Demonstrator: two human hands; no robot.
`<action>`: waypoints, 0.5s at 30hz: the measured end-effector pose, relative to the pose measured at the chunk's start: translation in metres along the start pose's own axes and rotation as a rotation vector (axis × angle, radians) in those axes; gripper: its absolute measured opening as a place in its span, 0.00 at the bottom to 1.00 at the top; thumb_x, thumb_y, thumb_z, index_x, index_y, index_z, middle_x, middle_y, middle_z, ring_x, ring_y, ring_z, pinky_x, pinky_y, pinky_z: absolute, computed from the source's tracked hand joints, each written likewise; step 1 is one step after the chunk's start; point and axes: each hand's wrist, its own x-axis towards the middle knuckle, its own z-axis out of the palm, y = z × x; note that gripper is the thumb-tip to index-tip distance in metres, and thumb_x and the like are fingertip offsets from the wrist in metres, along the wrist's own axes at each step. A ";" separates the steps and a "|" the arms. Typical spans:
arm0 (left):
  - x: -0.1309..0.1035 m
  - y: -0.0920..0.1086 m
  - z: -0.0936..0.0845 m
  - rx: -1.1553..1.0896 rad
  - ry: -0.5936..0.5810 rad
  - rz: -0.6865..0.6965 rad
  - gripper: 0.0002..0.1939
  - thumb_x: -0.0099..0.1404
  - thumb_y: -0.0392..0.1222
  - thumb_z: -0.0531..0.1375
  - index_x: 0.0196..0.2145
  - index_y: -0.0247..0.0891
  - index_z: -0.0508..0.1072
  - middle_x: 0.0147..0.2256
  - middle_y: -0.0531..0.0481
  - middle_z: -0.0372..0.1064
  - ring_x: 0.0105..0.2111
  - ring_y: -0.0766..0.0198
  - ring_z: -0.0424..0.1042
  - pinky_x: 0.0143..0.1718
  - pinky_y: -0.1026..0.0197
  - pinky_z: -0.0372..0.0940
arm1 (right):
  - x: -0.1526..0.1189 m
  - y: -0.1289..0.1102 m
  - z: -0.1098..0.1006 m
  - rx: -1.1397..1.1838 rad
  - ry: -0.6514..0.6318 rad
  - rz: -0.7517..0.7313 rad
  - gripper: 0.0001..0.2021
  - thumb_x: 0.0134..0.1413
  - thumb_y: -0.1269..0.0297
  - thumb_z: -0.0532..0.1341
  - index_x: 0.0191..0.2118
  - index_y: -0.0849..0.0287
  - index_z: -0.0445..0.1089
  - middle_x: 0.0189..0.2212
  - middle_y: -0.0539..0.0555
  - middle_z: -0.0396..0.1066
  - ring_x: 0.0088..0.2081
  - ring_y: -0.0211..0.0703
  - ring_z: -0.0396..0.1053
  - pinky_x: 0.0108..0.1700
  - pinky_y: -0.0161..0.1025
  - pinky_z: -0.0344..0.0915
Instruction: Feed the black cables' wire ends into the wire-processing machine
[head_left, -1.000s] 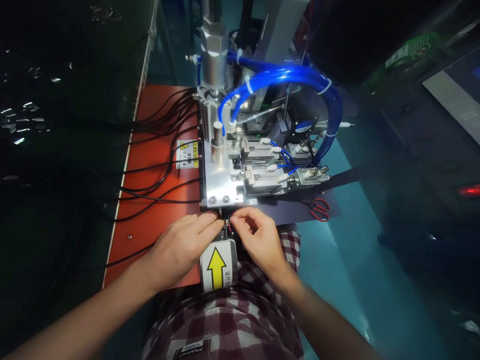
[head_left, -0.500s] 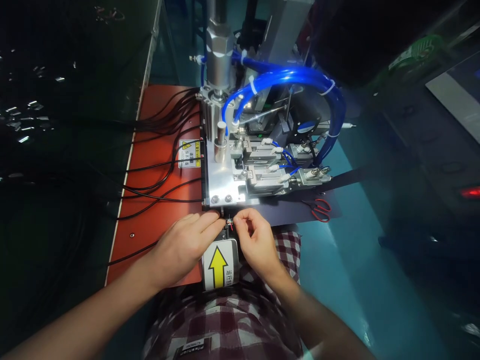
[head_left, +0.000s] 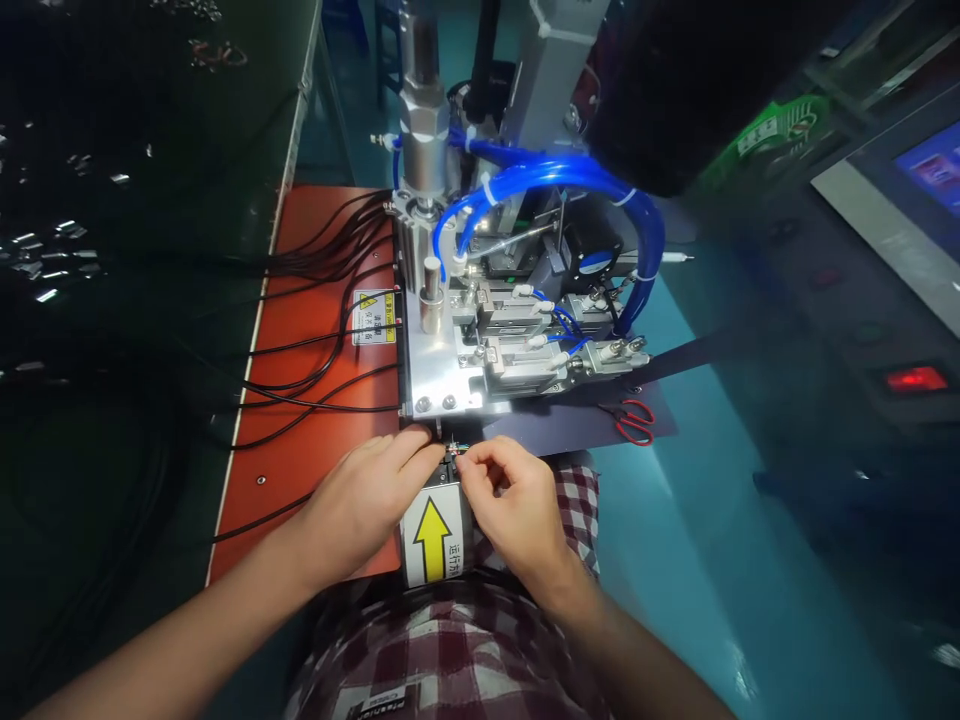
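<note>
Fine coloured wires (head_left: 454, 450) show between my fingertips at the front edge of the metal machine (head_left: 439, 370). My left hand (head_left: 379, 490) lies at the left of them, its fingers pressed together by the small black fixture (head_left: 448, 468); what they hold is hidden. On the other side, my right hand (head_left: 514, 490) pinches with thumb and forefinger close to the wires, and the thing in the pinch is too small to make out. Below the fixture is a white plate with a yellow arrow (head_left: 431, 540).
Red-handled scissors (head_left: 635, 422) lie on the dark surface at the right. Black cables (head_left: 322, 405) cross the orange board (head_left: 300, 470) at the left. Blue tubes (head_left: 555, 172) arch over the machine. A red-lit switch (head_left: 916, 379) is at the far right.
The view has shifted slightly, showing more of the screen at the right. My right fingertips have moved a little down and left, toward the black fixture. My left hand stays beside it.
</note>
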 end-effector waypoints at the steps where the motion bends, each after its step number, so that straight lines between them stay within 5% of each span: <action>1: 0.000 0.000 0.000 -0.003 -0.001 -0.005 0.14 0.68 0.31 0.47 0.41 0.32 0.72 0.36 0.40 0.71 0.33 0.56 0.72 0.31 0.57 0.69 | 0.002 -0.003 -0.002 -0.086 0.016 -0.062 0.08 0.56 0.68 0.58 0.26 0.59 0.67 0.23 0.49 0.65 0.24 0.37 0.61 0.29 0.35 0.56; 5: 0.000 0.000 0.001 -0.018 -0.015 -0.006 0.13 0.68 0.32 0.47 0.42 0.32 0.71 0.38 0.39 0.71 0.33 0.54 0.72 0.31 0.55 0.69 | 0.011 -0.002 -0.009 -0.208 0.008 -0.198 0.08 0.55 0.69 0.57 0.25 0.59 0.66 0.23 0.50 0.65 0.26 0.39 0.61 0.31 0.37 0.55; 11: 0.000 0.003 -0.003 -0.034 -0.044 -0.011 0.14 0.67 0.29 0.47 0.42 0.31 0.71 0.38 0.39 0.71 0.34 0.53 0.73 0.31 0.54 0.70 | 0.023 0.025 -0.003 0.379 -0.237 0.237 0.10 0.53 0.60 0.59 0.26 0.60 0.65 0.18 0.46 0.58 0.19 0.36 0.54 0.21 0.33 0.51; 15: 0.001 0.004 -0.005 -0.025 -0.047 -0.016 0.14 0.66 0.28 0.48 0.42 0.30 0.71 0.38 0.38 0.70 0.34 0.53 0.72 0.31 0.54 0.71 | 0.021 0.024 -0.003 0.243 -0.088 0.137 0.10 0.56 0.60 0.58 0.31 0.60 0.71 0.23 0.49 0.65 0.23 0.37 0.59 0.25 0.34 0.56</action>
